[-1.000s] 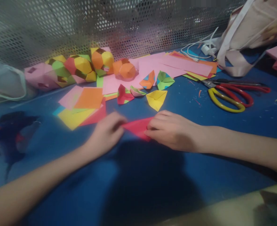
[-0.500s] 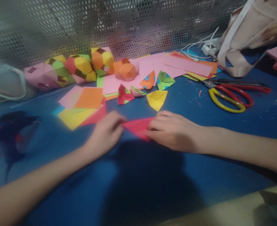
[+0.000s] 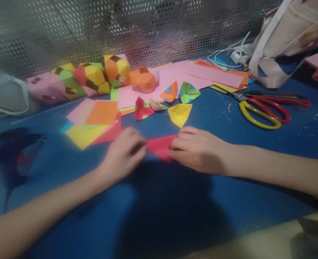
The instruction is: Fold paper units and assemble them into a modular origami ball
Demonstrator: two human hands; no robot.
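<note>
Blue table [image 3: 229, 118], perforated metal wall behind. Red paper [image 3: 160, 146] flat on table between hands. Left hand [image 3: 123, 154] pinches its left edge, right hand [image 3: 199, 149] pinches right edge. Risk: uneven pressure may slide sheet, skew crease. Yellow folded piece [image 3: 179, 113] just beyond grip, could get knocked.

The left hand [image 3: 123, 155] and right hand [image 3: 199, 150] are bare; both forearms look uncovered as far as the view reaches, though blurred.
</note>
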